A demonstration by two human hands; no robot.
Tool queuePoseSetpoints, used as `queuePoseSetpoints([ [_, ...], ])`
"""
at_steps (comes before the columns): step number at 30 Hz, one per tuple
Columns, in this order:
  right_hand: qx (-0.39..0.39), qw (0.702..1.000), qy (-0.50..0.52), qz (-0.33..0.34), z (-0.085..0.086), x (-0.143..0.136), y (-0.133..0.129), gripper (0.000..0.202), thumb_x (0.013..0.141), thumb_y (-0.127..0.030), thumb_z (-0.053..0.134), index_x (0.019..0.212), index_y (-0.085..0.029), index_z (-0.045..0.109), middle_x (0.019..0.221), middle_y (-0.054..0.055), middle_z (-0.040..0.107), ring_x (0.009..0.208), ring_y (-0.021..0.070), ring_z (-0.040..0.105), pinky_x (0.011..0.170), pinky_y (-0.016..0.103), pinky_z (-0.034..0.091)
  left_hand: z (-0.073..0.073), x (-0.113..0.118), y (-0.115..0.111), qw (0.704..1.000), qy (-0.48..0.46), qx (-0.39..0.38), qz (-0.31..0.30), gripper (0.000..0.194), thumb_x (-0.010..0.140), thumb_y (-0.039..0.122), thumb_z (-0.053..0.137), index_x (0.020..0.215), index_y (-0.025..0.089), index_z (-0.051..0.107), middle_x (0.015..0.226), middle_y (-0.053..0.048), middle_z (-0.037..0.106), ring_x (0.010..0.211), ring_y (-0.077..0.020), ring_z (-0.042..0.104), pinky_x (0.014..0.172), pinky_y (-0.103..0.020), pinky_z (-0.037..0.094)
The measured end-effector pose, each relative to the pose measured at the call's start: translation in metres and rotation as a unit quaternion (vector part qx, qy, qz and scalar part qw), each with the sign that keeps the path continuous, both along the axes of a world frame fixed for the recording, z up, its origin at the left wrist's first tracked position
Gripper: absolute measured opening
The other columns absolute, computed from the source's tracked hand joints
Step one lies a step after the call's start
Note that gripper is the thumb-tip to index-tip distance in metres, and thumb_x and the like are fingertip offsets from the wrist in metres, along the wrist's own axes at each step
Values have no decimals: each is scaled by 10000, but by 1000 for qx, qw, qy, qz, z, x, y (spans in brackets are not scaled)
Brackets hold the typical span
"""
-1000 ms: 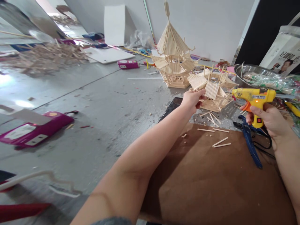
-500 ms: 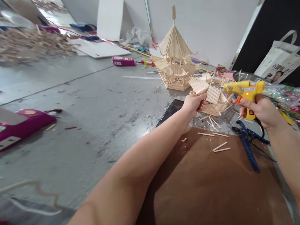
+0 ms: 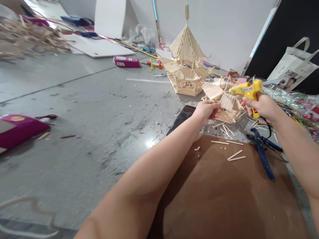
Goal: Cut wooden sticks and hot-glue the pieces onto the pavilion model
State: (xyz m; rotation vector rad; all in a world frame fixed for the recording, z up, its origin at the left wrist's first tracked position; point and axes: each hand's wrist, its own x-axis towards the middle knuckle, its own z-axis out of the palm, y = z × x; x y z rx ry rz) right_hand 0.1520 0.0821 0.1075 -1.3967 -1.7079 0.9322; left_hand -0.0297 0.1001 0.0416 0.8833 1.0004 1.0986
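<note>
My right hand (image 3: 261, 105) is wrapped round a yellow hot glue gun (image 3: 246, 89), its fingers by the orange trigger. The nozzle points left, close above a slatted wooden-stick panel (image 3: 227, 101). My left hand (image 3: 208, 111) is closed in a pinch at the panel's left edge; its fingertips are partly hidden. This panel belongs to a low, partly built stick model (image 3: 225, 117) with slanted roof pieces. Behind it stands a taller stick pagoda (image 3: 187, 71) with a pointed roof. Blue-handled cutters (image 3: 263, 154) lie below my right hand, near the glue gun's cord.
Short loose sticks (image 3: 234, 155) lie on a brown sheet (image 3: 229, 199). A dark phone (image 3: 181, 119) rests beside my left forearm. Purple power strips (image 3: 127, 62) sit on the grey floor. Plastic-wrapped bundles (image 3: 296, 99) and a white bag (image 3: 290, 68) are at the right.
My right hand has brought the glue gun leftward, so its nozzle is now over the slatted panel. My left hand stays at the panel's edge. The view has shifted slightly.
</note>
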Motion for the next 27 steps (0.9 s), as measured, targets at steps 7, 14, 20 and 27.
queuePoseSetpoints([
  [7,10,1000,-18,-13,2,-10,3,214,713,-359,634,730,-200,492,669,1,549,336,50,420,317,231,317,0,1,0,1000,-5,9,-1,164,763,152,538,612,126,480,424,35,513,298,-47,420,337,-186,296],
  [14,11,1000,-10,-18,3,-9,2,221,718,-372,628,717,-201,487,613,-8,527,325,53,413,308,233,325,1,1,-1,1000,10,15,1,176,762,145,551,605,127,472,427,38,514,306,-42,429,356,-183,315],
  [20,12,1000,3,-20,2,-6,2,239,701,-391,639,732,-205,493,617,-8,543,318,53,412,294,225,317,-1,1,0,999,19,25,-8,166,773,148,537,621,130,474,433,42,518,309,-45,433,347,-179,307],
  [27,27,995,93,-2,-5,16,-21,269,703,-449,609,801,-211,532,773,15,600,411,64,494,372,228,413,-18,-7,10,983,108,143,-41,190,779,184,541,605,121,500,466,42,532,285,-22,396,328,-166,282],
])
